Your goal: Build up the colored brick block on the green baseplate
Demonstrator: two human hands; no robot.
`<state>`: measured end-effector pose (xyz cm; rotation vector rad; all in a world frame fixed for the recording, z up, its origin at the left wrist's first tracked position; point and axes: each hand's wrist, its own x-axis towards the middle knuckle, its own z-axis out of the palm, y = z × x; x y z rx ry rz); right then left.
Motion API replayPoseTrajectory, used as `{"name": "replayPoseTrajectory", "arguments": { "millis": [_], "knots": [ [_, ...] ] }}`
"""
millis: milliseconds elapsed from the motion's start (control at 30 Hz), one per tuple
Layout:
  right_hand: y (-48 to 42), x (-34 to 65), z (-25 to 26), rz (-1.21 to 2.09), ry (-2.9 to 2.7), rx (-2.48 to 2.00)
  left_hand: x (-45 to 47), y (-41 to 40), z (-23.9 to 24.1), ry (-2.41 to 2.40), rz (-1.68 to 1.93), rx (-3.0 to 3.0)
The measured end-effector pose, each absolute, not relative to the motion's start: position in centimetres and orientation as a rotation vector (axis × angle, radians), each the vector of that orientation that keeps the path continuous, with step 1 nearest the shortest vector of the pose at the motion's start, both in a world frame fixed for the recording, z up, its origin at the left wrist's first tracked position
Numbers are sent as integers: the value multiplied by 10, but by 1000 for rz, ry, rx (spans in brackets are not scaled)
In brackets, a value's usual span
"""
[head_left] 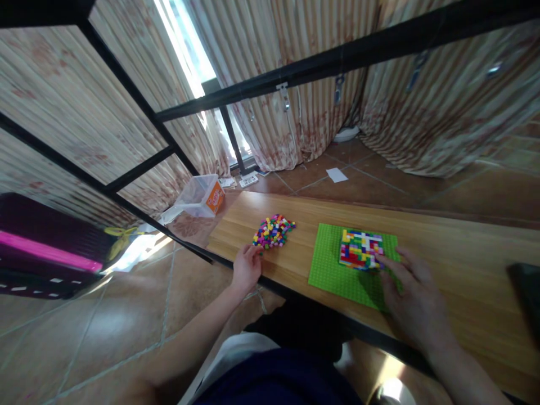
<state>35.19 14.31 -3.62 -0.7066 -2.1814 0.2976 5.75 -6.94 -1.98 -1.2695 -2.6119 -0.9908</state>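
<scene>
A heap of small coloured building bricks [275, 232] lies on the wooden table. At its near edge is my left hand [247, 268], fingers bent together among the closest bricks; whatever sits between the fingertips is too small to make out. To the right, a green baseplate [327, 264] lies flat and carries a block of multicoloured bricks [360, 249] built up in layers. My right hand [411, 287] reaches over the plate's right side. Its index fingertip rests at the block's right edge, with thumb and fingers apart, and it covers the plate's near right corner.
The long wooden table [468, 264] has a dark object [525, 292] at its right end. On the tiled floor beyond its left end stands a clear plastic box [198, 197] with an orange label. A black metal frame [261, 81] crosses in front of the curtains.
</scene>
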Motion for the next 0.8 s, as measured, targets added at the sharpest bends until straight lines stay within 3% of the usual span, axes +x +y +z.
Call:
{"name": "replayPoseTrajectory", "arguments": {
  "millis": [267, 800],
  "knots": [
    [139, 347, -37, 324, -2185, -743, 33, -75, -25, -2547, -777, -1486],
    [139, 345, -39, 301, -2195, -769, 48, -52, -7, -2534, -1008, -1376]
  ]
}}
